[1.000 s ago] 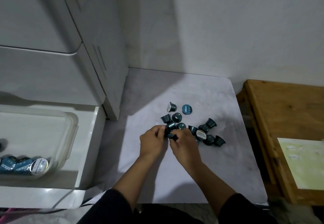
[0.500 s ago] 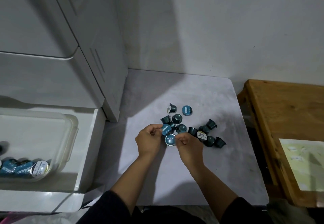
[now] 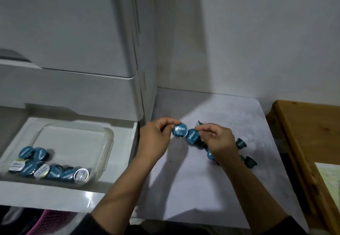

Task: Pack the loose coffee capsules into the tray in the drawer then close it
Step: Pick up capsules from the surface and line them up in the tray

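Both hands now pinch capsules lifted off the pile: left hand (image 3: 153,139) one capsule (image 3: 180,130), right hand (image 3: 219,141) another (image 3: 192,136), perhaps more. Tray (image 3: 108,142) waits left; carry follows.

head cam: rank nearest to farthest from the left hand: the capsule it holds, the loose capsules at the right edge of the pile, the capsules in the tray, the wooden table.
From the left hand:
1. Held capsule, pinched in its fingers.
2. Loose capsules, right, past the right hand.
3. Tray capsules, left, in the open drawer.
4. Wooden table, far right.
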The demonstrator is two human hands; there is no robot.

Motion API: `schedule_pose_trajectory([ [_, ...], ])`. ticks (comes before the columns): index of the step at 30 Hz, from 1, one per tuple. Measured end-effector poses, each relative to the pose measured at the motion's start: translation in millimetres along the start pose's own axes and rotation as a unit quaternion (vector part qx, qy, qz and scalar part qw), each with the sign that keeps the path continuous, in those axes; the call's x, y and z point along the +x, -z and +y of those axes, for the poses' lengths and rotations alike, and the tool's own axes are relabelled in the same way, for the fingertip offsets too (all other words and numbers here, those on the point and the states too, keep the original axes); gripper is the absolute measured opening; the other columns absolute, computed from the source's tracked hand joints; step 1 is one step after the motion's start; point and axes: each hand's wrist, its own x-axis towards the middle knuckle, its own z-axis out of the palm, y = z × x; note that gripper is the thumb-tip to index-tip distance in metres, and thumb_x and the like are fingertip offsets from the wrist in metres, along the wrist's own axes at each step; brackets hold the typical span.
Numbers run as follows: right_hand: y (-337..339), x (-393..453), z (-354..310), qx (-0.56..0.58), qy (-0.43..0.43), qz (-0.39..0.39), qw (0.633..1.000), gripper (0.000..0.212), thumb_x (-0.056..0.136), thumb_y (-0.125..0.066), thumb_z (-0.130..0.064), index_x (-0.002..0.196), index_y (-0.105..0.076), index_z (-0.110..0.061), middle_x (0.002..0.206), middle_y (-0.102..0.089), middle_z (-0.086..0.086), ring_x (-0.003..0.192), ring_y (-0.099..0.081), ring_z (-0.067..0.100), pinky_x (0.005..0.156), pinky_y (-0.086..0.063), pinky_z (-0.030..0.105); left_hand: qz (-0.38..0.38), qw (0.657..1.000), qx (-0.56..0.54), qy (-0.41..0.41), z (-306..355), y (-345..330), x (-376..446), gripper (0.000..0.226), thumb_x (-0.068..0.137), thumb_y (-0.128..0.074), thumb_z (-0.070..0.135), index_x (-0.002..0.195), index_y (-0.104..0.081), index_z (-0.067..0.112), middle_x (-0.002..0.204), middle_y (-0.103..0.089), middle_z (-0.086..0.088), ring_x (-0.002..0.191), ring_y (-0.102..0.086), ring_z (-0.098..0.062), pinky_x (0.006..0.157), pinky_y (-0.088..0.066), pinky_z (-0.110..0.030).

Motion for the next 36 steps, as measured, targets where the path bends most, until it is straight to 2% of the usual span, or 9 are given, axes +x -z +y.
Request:
schedule_pose_trajectory([
  [3, -23.0, -4.5, -25.5, -0.002, 0.006, -0.034, 0.999, 0.023, 0.083, -0.057, 0.007, 0.078, -0.071, -0.012, 0.060, -0.065, -0.012, 0.050, -0.056, -0.006, 0.050, -0.042, 0.006, -0.018, 0.999, 0.029, -0.013, 3.8, 48.6, -1.1, 0.034, 0.084, -0.060, 0.011, 0.069, -0.068, 0.041, 0.079, -0.072, 0.015, 0.078, -0.067, -0.010, 0.074, -0.049, -0.016],
  [8, -79.8, -22.9, -69.3, -0.045, 0.040, -0.108, 0.992, 0.024, 0.084, -0.060, -0.001, 0.079, -0.072, -0.021, 0.073, -0.069, -0.001, 0.063, -0.059, 0.000, 0.062, -0.048, 0.009, -0.047, 0.989, 0.129, -0.046, -12.1, 142.9, -0.9, 0.027, 0.086, -0.061, 0.012, 0.077, -0.071, 0.035, 0.075, -0.066, 0.025, 0.071, -0.060, 0.008, 0.061, -0.038, 0.002],
  [12, -150.1, -35.5, -95.0, -0.053, 0.045, -0.155, 0.985, 0.018, 0.083, -0.061, 0.002, 0.084, -0.073, -0.012, 0.083, -0.072, 0.012, 0.073, -0.060, 0.019, 0.074, -0.052, 0.028, -0.083, 0.972, 0.215, -0.051, -47.4, 219.4, 11.0, 0.021, 0.085, -0.063, 0.012, 0.083, -0.074, 0.029, 0.076, -0.066, 0.025, 0.073, -0.058, 0.017, 0.063, -0.037, 0.004],
  [16, -226.6, -33.3, -102.7, -0.104, 0.037, -0.202, 0.973, 0.016, 0.084, -0.060, -0.003, 0.089, -0.073, -0.012, 0.083, -0.069, 0.000, 0.070, -0.059, 0.005, 0.067, -0.047, 0.013, -0.153, 0.949, 0.273, -0.028, -89.2, 279.7, 34.2, 0.019, 0.087, -0.062, 0.014, 0.086, -0.075, 0.029, 0.080, -0.070, 0.018, 0.069, -0.059, 0.016, 0.062, -0.037, 0.003],
  [18, -260.9, -29.0, -101.6, -0.121, 0.027, -0.224, 0.967, 0.016, 0.085, -0.060, -0.005, 0.088, -0.073, -0.014, 0.083, -0.068, -0.005, 0.075, -0.060, 0.002, 0.073, -0.047, 0.015, -0.188, 0.935, 0.299, -0.021, -109.6, 300.2, 46.9, 0.019, 0.087, -0.061, 0.014, 0.087, -0.074, 0.028, 0.085, -0.072, 0.013, 0.076, -0.062, 0.008, 0.068, -0.039, -0.001],
  [21, -301.1, -21.8, -93.5, -0.166, 0.000, -0.236, 0.958, 0.020, 0.083, -0.061, -0.006, 0.082, -0.074, -0.021, 0.082, -0.068, -0.010, 0.081, -0.063, 0.005, 0.079, -0.052, 0.023, -0.245, 0.920, 0.304, -0.022, -136.5, 317.5, 60.5, 0.017, 0.086, -0.061, 0.012, 0.089, -0.074, 0.023, 0.094, -0.074, 0.007, 0.087, -0.064, -0.003, 0.081, -0.044, -0.014],
  [24, -327.2, -17.7, -79.5, -0.213, -0.025, -0.228, 0.950, 0.030, 0.079, -0.062, -0.009, 0.063, -0.071, -0.033, 0.075, -0.069, -0.015, 0.076, -0.063, 0.007, 0.079, -0.054, 0.029, -0.287, 0.907, 0.306, -0.022, -158.2, 322.3, 67.9, 0.020, 0.082, -0.062, 0.006, 0.086, -0.075, 0.022, 0.089, -0.073, 0.007, 0.086, -0.063, -0.006, 0.081, -0.045, -0.017],
  [29, -352.1, -20.3, -69.6, -0.238, -0.052, -0.243, 0.939, 0.018, 0.080, -0.060, -0.001, 0.083, -0.075, -0.011, 0.086, -0.073, 0.003, 0.066, -0.056, -0.003, 0.063, -0.044, 0.006, -0.343, 0.885, 0.315, -0.007, -181.4, 324.1, 74.5, 0.030, 0.078, -0.059, -0.001, 0.086, -0.074, 0.024, 0.085, -0.070, 0.008, 0.084, -0.060, -0.005, 0.075, -0.044, -0.012],
  [36, -362.5, -19.3, -64.4, -0.253, -0.063, -0.253, 0.932, 0.017, 0.074, -0.063, 0.000, 0.085, -0.074, -0.007, 0.079, -0.068, 0.003, 0.063, -0.052, -0.002, 0.059, -0.043, 0.009, -0.372, 0.875, 0.308, -0.011, -193.8, 326.2, 77.4, 0.030, 0.082, -0.056, 0.001, 0.083, -0.074, 0.025, 0.092, -0.073, 0.005, 0.091, -0.062, -0.009, 0.083, -0.046, -0.020],
])
